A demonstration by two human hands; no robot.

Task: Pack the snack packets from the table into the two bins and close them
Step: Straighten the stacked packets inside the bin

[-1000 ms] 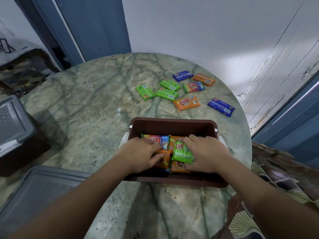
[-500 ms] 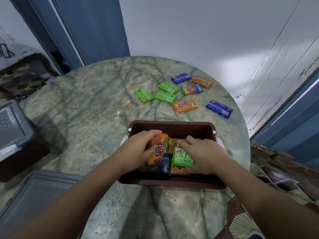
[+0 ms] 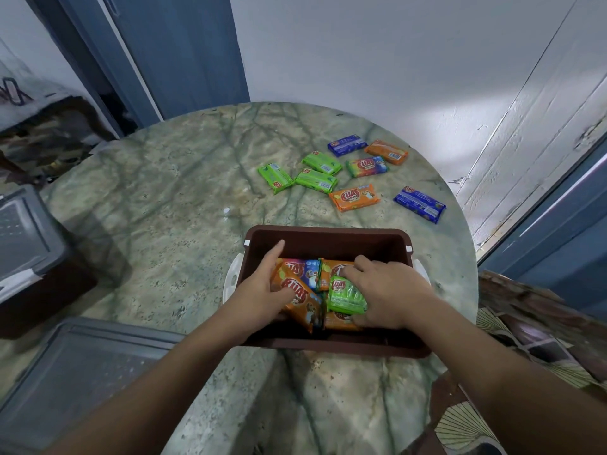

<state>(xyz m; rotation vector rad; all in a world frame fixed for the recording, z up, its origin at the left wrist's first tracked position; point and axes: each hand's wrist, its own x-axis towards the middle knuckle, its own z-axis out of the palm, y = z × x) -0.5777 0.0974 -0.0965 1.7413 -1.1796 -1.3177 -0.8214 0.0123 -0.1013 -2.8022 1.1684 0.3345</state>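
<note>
Snack packets are lying partly inside the brown bin (image 3: 328, 239) and partly loose on the marble table (image 3: 164, 208) beyond the bin's far wall. Inside the bin, the left hand (image 3: 262, 290) is gripping an orange packet (image 3: 300, 298) — thumb lying on its face, index finger pointing straight toward the far wall, remaining fingers hidden behind the packet. The right hand (image 3: 387, 290) is holding a green packet (image 3: 346, 295), fingers curling over its far edge and thumb sitting under its near edge. Beneath and beside these two, the bin is holding a multicoloured packet (image 3: 308, 269) and further orange packets (image 3: 331, 270). White latch handles (image 3: 231, 280) are projecting from both ends of the bin.

Beyond the bin, eight packets are lying flat — three green (image 3: 315, 180), two orange (image 3: 354, 198), two blue (image 3: 419, 204) and one multicoloured (image 3: 366, 166). To the left of the bin, a second bin with a grey lid (image 3: 23, 231) is standing closed; nearer the viewer on that side, a loose grey lid (image 3: 75, 372) is lying flat on the table.
</note>
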